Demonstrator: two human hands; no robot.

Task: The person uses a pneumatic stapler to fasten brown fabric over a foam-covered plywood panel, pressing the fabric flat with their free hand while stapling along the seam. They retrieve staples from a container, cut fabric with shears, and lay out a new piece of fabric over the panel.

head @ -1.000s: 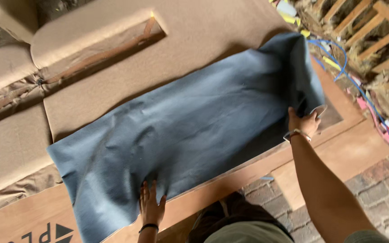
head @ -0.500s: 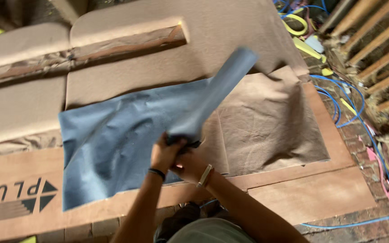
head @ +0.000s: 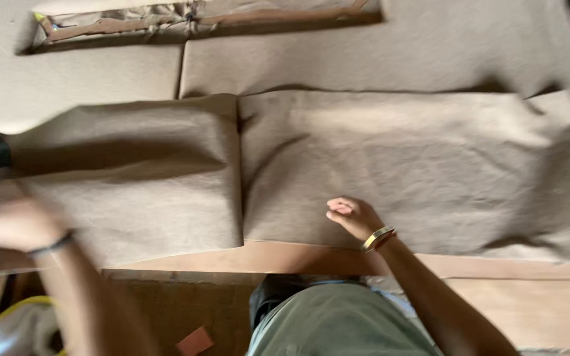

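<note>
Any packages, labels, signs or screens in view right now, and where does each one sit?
None that I can make out: no package, label, sign or screen shows.
Brown sheets: flat, tan, lying side by side across the work surface.
Right hand: loosely curled, resting on the near edge of the sheets.
Left hand: blurred, at the far left.

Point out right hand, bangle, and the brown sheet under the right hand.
right hand (head: 351,216), head view, on the knuckles of the curled fist
bangle (head: 379,238), head view, on the gold band at the wrist
brown sheet (head: 423,165), head view, on its bare creased middle
</note>
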